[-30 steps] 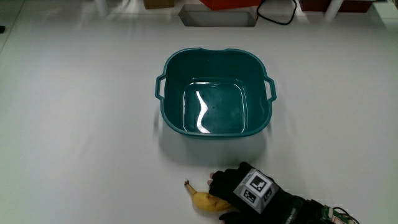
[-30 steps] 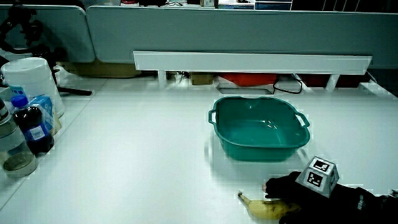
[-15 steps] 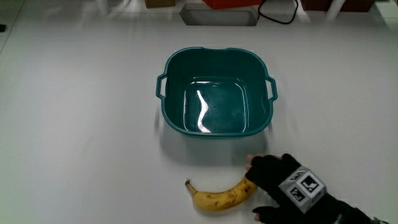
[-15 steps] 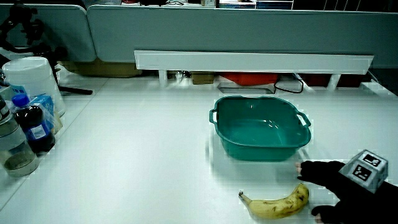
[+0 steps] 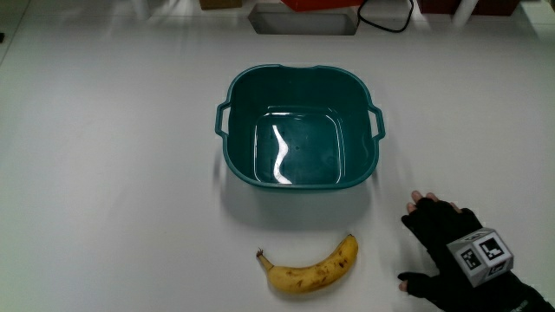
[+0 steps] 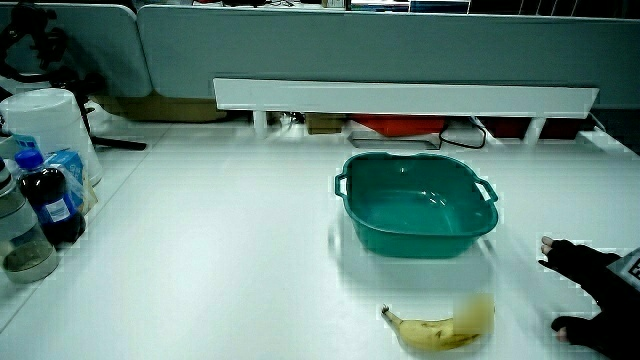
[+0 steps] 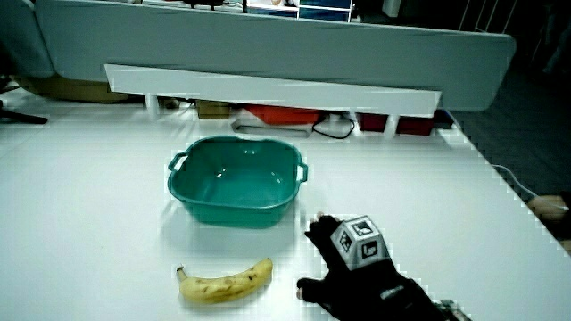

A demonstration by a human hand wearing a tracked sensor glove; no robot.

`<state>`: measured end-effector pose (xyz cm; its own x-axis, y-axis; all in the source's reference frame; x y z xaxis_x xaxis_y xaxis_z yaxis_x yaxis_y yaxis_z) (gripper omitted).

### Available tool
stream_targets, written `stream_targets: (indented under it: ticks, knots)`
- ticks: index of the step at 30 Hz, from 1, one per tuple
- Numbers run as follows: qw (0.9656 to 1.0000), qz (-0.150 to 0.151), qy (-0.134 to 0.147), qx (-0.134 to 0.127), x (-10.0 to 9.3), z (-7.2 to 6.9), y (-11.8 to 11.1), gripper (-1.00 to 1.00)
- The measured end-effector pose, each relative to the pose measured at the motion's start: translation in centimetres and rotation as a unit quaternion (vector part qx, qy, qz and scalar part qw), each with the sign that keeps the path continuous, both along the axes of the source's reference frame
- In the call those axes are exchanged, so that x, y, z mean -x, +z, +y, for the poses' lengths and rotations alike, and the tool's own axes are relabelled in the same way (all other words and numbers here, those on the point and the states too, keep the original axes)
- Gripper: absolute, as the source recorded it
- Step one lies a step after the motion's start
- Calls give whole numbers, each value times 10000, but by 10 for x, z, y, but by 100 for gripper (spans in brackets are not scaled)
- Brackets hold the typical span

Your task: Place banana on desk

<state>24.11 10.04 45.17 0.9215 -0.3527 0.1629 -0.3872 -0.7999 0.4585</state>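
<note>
The yellow banana [image 5: 310, 269] lies flat on the white desk [image 5: 104, 173], nearer to the person than the teal basin [image 5: 299, 128]. It also shows in both side views, banana [image 6: 440, 329] and banana [image 7: 225, 280]. The gloved hand [image 5: 447, 247] rests over the desk beside the banana, a short gap apart from it, fingers spread and holding nothing. The hand [image 7: 348, 259] carries its patterned cube; in a side view only part of the hand [image 6: 595, 295] shows.
The teal basin [image 6: 416, 202] stands mid-desk with nothing in it. At the desk's edge stand a dark bottle [image 6: 52, 203], a white container [image 6: 50, 125] and a jar [image 6: 22, 245]. A low partition [image 7: 268, 85] and cables [image 5: 386, 17] lie farther off.
The hand has let go of the banana and drawn away sideways from it. The banana now lies alone on the desk, uncovered.
</note>
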Motion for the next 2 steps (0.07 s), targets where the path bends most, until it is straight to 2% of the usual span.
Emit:
stream_targets:
  ticks: [2]
  knots:
    - [10000, 2, 30, 38, -1, 1, 3, -100]
